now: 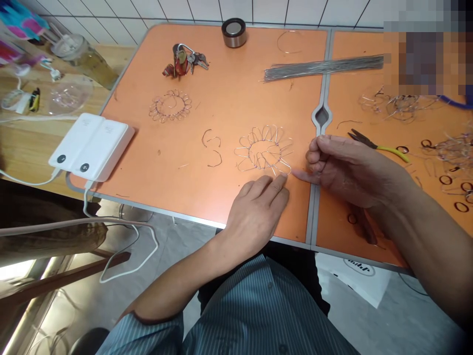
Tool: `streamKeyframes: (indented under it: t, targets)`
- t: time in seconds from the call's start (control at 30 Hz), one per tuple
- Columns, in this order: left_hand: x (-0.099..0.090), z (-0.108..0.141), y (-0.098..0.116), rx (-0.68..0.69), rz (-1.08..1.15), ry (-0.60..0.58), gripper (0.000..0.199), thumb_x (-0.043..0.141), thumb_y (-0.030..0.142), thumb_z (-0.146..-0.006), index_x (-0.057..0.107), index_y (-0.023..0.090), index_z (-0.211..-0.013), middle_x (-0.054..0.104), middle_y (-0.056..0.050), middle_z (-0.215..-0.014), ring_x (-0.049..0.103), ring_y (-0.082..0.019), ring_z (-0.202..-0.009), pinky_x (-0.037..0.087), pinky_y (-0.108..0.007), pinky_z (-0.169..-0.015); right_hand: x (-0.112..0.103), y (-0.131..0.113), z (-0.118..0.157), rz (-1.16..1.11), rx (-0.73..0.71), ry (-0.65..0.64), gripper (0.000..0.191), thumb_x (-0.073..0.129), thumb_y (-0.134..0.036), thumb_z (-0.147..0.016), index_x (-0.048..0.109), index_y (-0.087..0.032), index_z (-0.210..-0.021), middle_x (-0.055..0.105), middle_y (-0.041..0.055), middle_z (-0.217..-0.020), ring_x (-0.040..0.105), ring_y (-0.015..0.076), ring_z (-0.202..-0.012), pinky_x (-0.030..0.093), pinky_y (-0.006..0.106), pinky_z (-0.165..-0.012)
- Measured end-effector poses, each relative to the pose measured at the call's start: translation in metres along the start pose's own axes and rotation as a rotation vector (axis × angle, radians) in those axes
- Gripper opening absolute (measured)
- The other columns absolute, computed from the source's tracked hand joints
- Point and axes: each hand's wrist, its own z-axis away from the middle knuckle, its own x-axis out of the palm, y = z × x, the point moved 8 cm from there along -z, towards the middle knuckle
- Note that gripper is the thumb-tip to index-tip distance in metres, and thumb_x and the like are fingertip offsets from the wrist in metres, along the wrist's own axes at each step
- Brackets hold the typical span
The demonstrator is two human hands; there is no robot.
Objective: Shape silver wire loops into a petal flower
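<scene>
A flower-shaped ring of thin wire loops (pixel 264 154) lies on the orange table in front of me. At its near edge is my left hand (pixel 258 209), palm down, fingers bent and close together, with the fingertips on the ring's outer loops. The left thumb is mostly hidden. My right hand (pixel 345 170) hovers just right of the ring, turned on its side. Its thumb presses against the curled fingers while the little finger points toward the ring; anything pinched there is too small to make out.
A second wire flower (pixel 170 106), keys (pixel 190 59) and a tape roll (pixel 234 33) lie farther back. Straight wires (pixel 321 68) cross the table seam. Pliers (pixel 380 146) and tangled wire (pixel 402 104) are at right, white power banks (pixel 90 147) at left.
</scene>
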Motion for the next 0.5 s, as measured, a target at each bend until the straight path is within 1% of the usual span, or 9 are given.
streamKeyframes:
  t: [0.13,0.23,0.33,0.5]
  targets:
    - [0.0009,-0.0011,0.0007,0.003,-0.026,-0.01,0.019,0.069,0.013,-0.118,0.082,0.017,-0.131,0.079,-0.011,-0.17,0.074,-0.03,-0.135,0.064,-0.044,-0.104,0.0002,-0.0009,0.0005,-0.002,-0.002,0.003,0.03,0.1,-0.05,-0.1,0.081,-0.029,-0.09,0.072,-0.0024,-0.085,0.067,0.0157,-0.078,0.07,0.043,-0.108]
    - [0.0006,-0.0015,0.0012,0.007,-0.043,-0.006,0.02,0.068,0.012,-0.118,0.083,0.017,-0.131,0.079,-0.011,-0.17,0.074,-0.03,-0.135,0.064,-0.043,-0.102,0.0028,-0.0033,0.0033,0.003,-0.006,-0.004,0.03,0.101,-0.049,-0.1,0.082,-0.028,-0.092,0.071,-0.0031,-0.086,0.065,0.0139,-0.077,0.07,0.042,-0.105]
    - [-0.0004,-0.0019,0.0014,0.008,-0.055,0.008,0.017,0.07,0.012,-0.117,0.083,0.017,-0.128,0.08,-0.009,-0.168,0.075,-0.03,-0.133,0.063,-0.043,-0.101,0.0036,-0.0053,0.0049,0.016,-0.018,-0.003,0.031,0.101,-0.05,-0.1,0.082,-0.027,-0.092,0.072,-0.0029,-0.088,0.065,0.0137,-0.077,0.07,0.042,-0.104]
    - [0.0002,-0.0024,0.0018,0.009,-0.068,0.014,0.017,0.072,0.012,-0.116,0.082,0.017,-0.129,0.081,-0.008,-0.167,0.075,-0.03,-0.134,0.063,-0.042,-0.102,0.0018,-0.0027,0.002,0.064,-0.023,0.005,0.032,0.102,-0.055,-0.096,0.081,-0.03,-0.093,0.075,0.0001,-0.086,0.073,0.0203,-0.083,0.071,0.047,-0.108]
